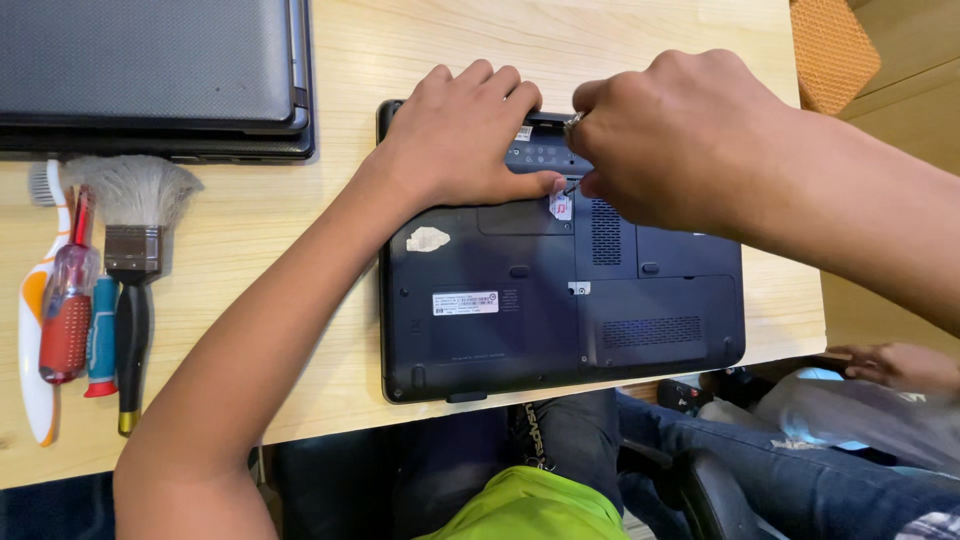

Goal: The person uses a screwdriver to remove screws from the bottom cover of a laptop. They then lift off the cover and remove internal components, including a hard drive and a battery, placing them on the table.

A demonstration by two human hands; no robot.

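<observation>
1. The dark laptop (560, 300) is lying bottom-up on the pale wooden tabletop (330, 230), just right of centre, its underside panels and vents facing the camera.
2. The left hand (465, 135) is pressing flat on the laptop's far edge – fingers spread over the rim, thumb reaching right toward a small white sticker (561, 206); its grip is open and it is holding nothing, only bracing the machine.
3. The right hand (680, 140) is coming in from the right, its grip pinched together on a thin dark tool (572, 187) whose tip is touching the underside just beside the sticker – too small to say what kind of tool it is.
4. A ring (574, 121) is showing on one finger of the right hand.
5. At the left edge of the tabletop, a row of tools is lying side by side: a white and orange toothbrush (35, 330), a red-handled screwdriver (66, 320), a blue-handled tool (101, 340) and a broad brush (132, 250) with pale bristles and a black handle.
6. At top left, another closed grey laptop (150, 70) is sitting well apart from the work.
7. At lower right, below the tabletop's edge, another person's hand (895, 365) and jeans-clad legs (800, 470) are showing.
</observation>
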